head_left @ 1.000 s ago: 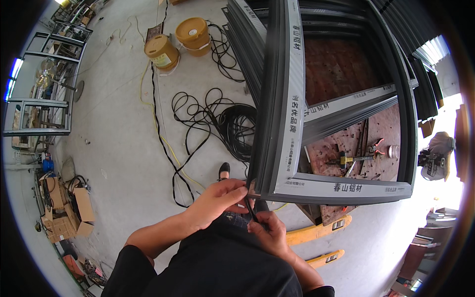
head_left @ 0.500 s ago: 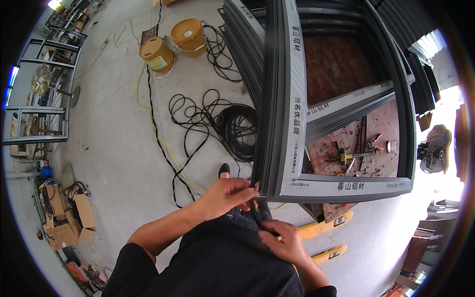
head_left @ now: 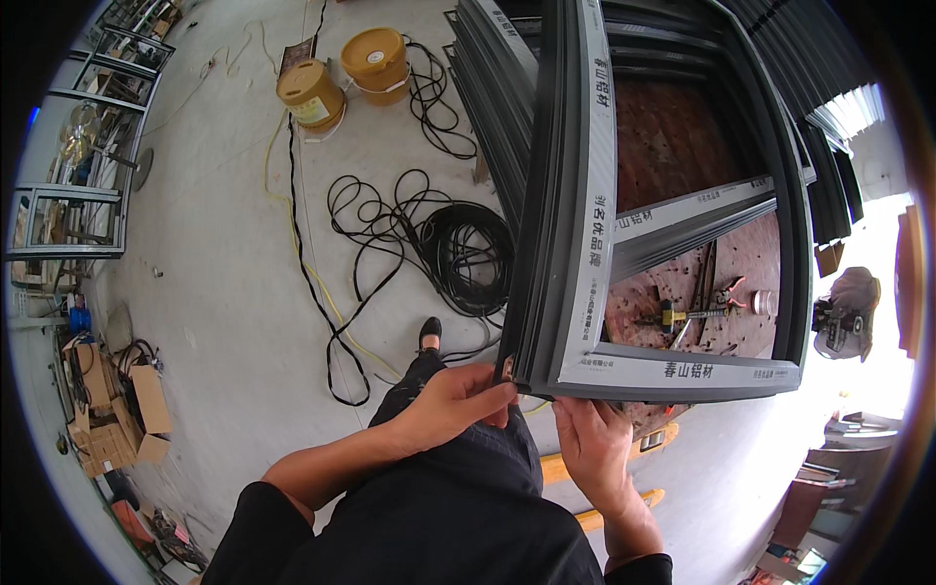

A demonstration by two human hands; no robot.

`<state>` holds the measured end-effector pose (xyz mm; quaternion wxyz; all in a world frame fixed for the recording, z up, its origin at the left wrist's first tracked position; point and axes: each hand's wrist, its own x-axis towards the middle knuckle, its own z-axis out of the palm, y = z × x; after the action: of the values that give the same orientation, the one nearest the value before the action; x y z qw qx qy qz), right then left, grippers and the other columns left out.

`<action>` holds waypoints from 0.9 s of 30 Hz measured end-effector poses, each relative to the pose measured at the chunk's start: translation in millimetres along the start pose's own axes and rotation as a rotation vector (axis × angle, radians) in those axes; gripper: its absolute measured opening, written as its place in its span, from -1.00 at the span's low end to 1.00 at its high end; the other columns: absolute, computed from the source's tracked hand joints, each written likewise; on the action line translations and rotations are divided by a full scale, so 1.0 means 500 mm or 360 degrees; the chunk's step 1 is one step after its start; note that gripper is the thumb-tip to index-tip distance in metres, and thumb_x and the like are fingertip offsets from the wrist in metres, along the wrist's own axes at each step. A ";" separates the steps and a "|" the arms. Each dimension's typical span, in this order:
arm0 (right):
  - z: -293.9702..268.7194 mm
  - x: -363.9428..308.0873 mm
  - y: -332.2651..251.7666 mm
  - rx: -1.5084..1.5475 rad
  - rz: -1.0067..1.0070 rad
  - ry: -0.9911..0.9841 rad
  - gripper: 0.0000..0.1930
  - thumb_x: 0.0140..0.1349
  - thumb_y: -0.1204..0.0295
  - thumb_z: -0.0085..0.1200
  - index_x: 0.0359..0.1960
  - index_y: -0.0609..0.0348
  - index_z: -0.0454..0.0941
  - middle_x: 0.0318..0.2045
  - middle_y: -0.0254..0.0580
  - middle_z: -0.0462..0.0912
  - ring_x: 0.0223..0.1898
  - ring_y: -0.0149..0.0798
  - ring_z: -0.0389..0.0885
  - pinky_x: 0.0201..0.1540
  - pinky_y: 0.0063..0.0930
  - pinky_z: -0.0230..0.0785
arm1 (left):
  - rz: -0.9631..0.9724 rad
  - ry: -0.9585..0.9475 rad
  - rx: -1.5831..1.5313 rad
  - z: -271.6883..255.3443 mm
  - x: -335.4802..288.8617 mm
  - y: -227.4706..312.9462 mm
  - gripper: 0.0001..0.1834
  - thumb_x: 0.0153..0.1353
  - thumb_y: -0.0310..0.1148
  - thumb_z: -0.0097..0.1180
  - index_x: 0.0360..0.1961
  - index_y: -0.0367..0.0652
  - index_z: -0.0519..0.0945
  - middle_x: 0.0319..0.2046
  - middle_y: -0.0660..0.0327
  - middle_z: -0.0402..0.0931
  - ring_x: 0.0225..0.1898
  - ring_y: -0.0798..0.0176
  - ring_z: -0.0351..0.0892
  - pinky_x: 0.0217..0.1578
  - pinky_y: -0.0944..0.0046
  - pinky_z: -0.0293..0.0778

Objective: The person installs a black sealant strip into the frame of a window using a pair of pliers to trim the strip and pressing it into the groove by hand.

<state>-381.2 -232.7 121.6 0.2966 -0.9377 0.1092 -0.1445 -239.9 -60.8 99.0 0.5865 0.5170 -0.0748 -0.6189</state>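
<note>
A dark grey aluminium window frame (head_left: pixel 522 322), with white printed protective film on its face, lies in front of me on a stack of similar frames. My left hand (head_left: pixel 448 405) is at its near left corner, thumb and fingers pressed together beside a small brownish spot in the profile's end. Whatever they pinch is too small to make out. Close by on the right, my right hand (head_left: pixel 597 448) grips the frame's near rail from below, its fingertips partly hidden by the rail. Through the frame's opening shows a reddish-brown worktop (head_left: pixel 643 292).
On the worktop lie a yellow-and-black hammer-like tool (head_left: pixel 671 317), red-handled pliers (head_left: pixel 729 292) and a tape roll (head_left: pixel 764 302). Coiled black cable (head_left: pixel 466 258) and two tan buckets (head_left: pixel 375 63) stand left on the floor. Yellow forks (head_left: pixel 658 441) project below the worktop. Cardboard boxes (head_left: pixel 146 414) sit far left.
My right hand has moved up from below the corner to the frame's near rail. My left hand stays at the corner. The view has shifted slightly, and more of my leg shows.
</note>
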 end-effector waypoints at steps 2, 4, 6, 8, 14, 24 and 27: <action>-0.002 -0.001 0.000 -0.0057 -0.0022 -0.0011 -0.71 0.11 0.53 0.22 -0.09 0.08 0.59 -0.45 -0.12 0.60 -0.49 0.02 0.59 -0.46 -0.24 0.44 | 0.0046 0.0039 0.0064 0.004 0.001 -0.004 -0.74 0.41 -0.25 0.02 -0.16 -0.26 0.54 -0.37 0.28 0.56 -0.34 0.45 0.52 -0.27 0.43 0.40; -0.001 0.001 -0.001 -0.0124 -0.0038 -0.0017 -0.71 0.12 0.52 0.22 -0.09 0.08 0.59 -0.44 -0.12 0.60 -0.49 0.02 0.60 -0.46 -0.24 0.44 | 0.0070 0.0077 0.0159 0.005 0.002 -0.007 -0.75 0.42 -0.25 0.01 -0.19 -0.26 0.54 -0.38 0.30 0.54 -0.37 0.47 0.51 -0.32 0.44 0.37; 0.002 0.003 -0.002 -0.0162 -0.0055 0.0002 -0.73 0.13 0.51 0.22 -0.10 0.09 0.58 -0.45 -0.13 0.60 -0.49 0.02 0.60 -0.47 -0.24 0.44 | 0.0139 0.0077 0.0114 0.006 0.004 -0.009 -0.75 0.42 -0.26 0.00 -0.20 -0.27 0.53 -0.37 0.30 0.54 -0.38 0.48 0.50 -0.31 0.45 0.38; 0.004 0.004 -0.002 -0.0163 -0.0058 0.0025 -0.74 0.14 0.50 0.22 -0.11 0.09 0.59 -0.46 -0.13 0.60 -0.50 0.01 0.59 -0.47 -0.23 0.43 | 0.0183 0.0102 0.0076 0.010 0.007 -0.011 -0.75 0.43 -0.26 -0.01 -0.22 -0.26 0.53 -0.38 0.32 0.52 -0.41 0.50 0.47 -0.33 0.46 0.37; -0.002 0.003 0.001 -0.0010 -0.0004 -0.0042 -0.77 0.17 0.47 0.21 -0.12 0.11 0.58 -0.50 -0.14 0.59 -0.55 0.00 0.57 -0.50 -0.23 0.42 | 0.0191 0.0188 0.0002 0.023 0.009 -0.017 -0.75 0.43 -0.26 -0.02 -0.25 -0.24 0.53 -0.39 0.36 0.47 -0.45 0.55 0.41 -0.42 0.49 0.33; 0.021 -0.003 0.012 -0.0355 -0.0313 0.0195 -0.73 0.14 0.47 0.26 -0.10 0.13 0.60 -0.45 -0.22 0.58 -0.54 -0.15 0.57 -0.50 -0.34 0.45 | 0.0358 0.0270 0.0141 0.028 0.013 -0.039 -0.73 0.44 -0.27 -0.05 -0.30 -0.25 0.52 -0.48 0.37 0.46 -0.53 0.56 0.39 -0.50 0.50 0.30; 0.024 -0.009 0.019 -0.0360 -0.0391 0.0258 -0.71 0.12 0.47 0.28 -0.09 0.13 0.61 -0.41 -0.23 0.59 -0.52 -0.18 0.58 -0.46 -0.37 0.48 | 0.0399 0.0344 0.0101 0.036 0.011 -0.044 -0.72 0.44 -0.26 -0.05 -0.33 -0.24 0.52 -0.53 0.38 0.45 -0.54 0.57 0.38 -0.52 0.50 0.27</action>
<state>-382.6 -232.7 105.8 0.1598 -0.9566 0.0330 -0.2416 -266.3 -67.8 88.8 0.6471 0.5855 -0.0946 -0.4791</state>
